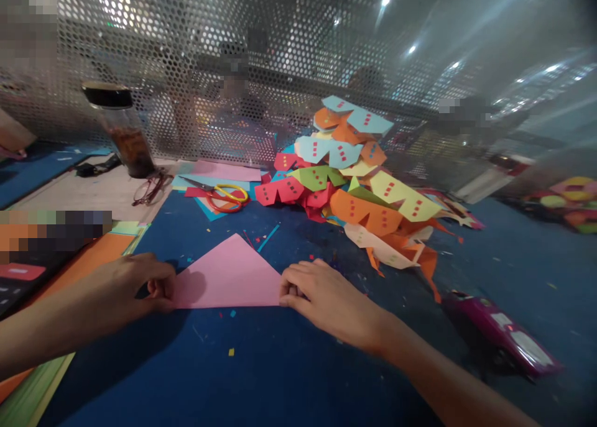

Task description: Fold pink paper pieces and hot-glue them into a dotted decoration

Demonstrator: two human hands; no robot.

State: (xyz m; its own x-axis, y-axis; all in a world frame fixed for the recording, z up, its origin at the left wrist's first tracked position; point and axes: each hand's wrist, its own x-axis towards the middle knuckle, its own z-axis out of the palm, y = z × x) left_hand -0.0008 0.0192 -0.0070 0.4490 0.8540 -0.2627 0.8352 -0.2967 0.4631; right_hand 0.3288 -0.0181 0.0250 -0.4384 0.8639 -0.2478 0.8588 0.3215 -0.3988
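Observation:
A pink sheet of paper (231, 278), folded into a triangle, lies on the blue tabletop (261, 377) with its point facing away from me. My left hand (144, 281) pinches the triangle's left corner between thumb and fingers. At the opposite corner, my right hand (310, 290) has its fingers closed on the paper in the same way. The long folded edge runs between both hands, nearest to me. Small paper scraps, among them a yellow one (231, 352), are scattered around the triangle.
Behind the paper are scissors (226, 197) on coloured sheets and a pile of folded paper shapes (345, 166). A purple toy car (506, 334) is at right. At left stand a lidded bottle (128, 135), glasses (152, 186) and stacked paper (51, 383). A perforated metal screen (186, 60) rises behind.

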